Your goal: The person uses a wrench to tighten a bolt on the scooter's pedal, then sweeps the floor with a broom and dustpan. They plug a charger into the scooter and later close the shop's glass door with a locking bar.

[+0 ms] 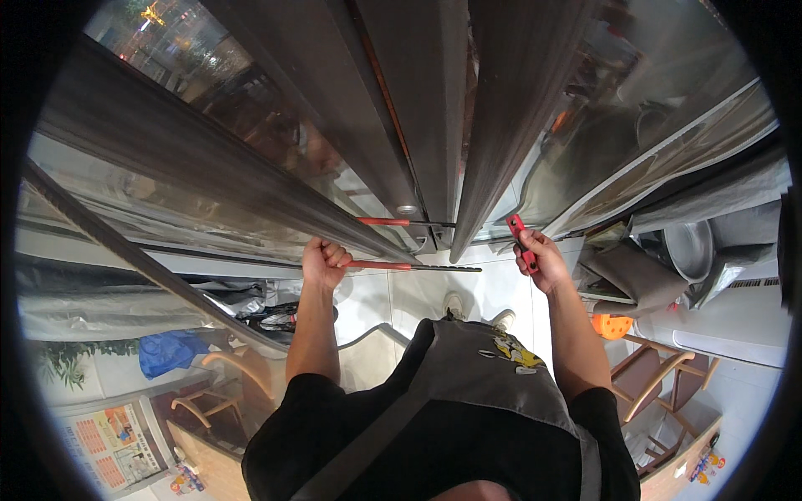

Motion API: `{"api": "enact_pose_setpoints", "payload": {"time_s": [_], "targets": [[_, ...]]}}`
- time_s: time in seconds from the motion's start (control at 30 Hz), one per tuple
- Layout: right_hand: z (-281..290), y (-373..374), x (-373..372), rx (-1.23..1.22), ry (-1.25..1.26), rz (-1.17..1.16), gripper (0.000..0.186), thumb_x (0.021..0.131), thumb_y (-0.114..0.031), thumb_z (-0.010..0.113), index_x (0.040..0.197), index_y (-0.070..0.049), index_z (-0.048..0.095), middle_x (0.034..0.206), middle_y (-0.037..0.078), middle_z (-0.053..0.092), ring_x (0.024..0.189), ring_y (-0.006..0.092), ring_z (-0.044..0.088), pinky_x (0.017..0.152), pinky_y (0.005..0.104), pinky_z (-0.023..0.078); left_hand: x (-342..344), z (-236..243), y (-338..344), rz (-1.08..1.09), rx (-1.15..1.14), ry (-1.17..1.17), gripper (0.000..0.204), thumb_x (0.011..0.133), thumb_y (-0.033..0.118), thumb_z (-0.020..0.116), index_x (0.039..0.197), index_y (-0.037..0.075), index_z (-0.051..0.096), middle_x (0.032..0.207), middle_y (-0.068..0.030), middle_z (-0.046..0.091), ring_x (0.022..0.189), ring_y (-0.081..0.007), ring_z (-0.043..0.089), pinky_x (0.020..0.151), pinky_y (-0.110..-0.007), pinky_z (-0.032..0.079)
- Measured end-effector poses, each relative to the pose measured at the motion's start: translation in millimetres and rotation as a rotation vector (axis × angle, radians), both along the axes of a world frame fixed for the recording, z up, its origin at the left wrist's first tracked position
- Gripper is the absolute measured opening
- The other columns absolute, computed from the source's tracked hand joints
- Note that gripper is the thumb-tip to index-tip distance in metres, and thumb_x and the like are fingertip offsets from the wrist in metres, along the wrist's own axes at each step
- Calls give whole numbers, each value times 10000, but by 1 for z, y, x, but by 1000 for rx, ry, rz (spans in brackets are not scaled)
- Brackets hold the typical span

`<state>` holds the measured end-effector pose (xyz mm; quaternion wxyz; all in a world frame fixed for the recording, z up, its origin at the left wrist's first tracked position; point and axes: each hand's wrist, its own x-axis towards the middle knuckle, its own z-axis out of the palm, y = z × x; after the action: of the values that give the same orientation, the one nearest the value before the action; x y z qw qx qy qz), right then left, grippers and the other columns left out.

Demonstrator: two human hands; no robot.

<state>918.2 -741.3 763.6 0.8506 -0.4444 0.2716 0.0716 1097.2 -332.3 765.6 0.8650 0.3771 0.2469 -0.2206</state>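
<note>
My left hand [326,260] is closed around the red-sleeved end of a U-lock shackle [380,265]. Its dark, notched leg points right, in front of the dark upright bars of a glass door. Parallel to it, a second red-and-black rod [384,221] shows beyond the left upright bar [276,185]; I cannot tell whether it is the other leg or a reflection. To the right, my right hand [543,260] grips a short red-and-black lock bar [519,228], held apart from the shackle's tip. The right upright bar [511,125] stands between the lock bar and the rods.
Glass panes flank the dark door frame [334,92]. Clear plastic curtains [668,179] hang at the right, near a metal pan [690,250] and grey covers. An orange stool [612,326] and wooden chairs [660,380] stand behind on the right. White floor tiles [368,305] lie below.
</note>
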Motion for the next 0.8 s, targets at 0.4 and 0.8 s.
{"api": "enact_pose_setpoints", "payload": {"time_s": [0.4, 0.8], "targets": [[-38, 12, 7, -48, 170, 34, 402, 1015, -474, 442, 1047, -76, 489, 716, 75, 595, 534, 201, 588, 447, 314, 449, -7, -25, 3, -71, -156, 14, 300, 937, 212, 460, 650, 182, 380, 475, 61, 241, 391, -96, 207, 453, -273, 242], [-59, 31, 28, -467, 179, 183, 557, 986, -529, 472, 1033, 26, 504, 611, 118, 584, 401, 209, 577, 322, 295, 391, -11, -32, 2, -26, -164, 67, 300, 943, 237, 469, 660, 169, 399, 489, 56, 261, 403, -101, 194, 468, -266, 236]]}}
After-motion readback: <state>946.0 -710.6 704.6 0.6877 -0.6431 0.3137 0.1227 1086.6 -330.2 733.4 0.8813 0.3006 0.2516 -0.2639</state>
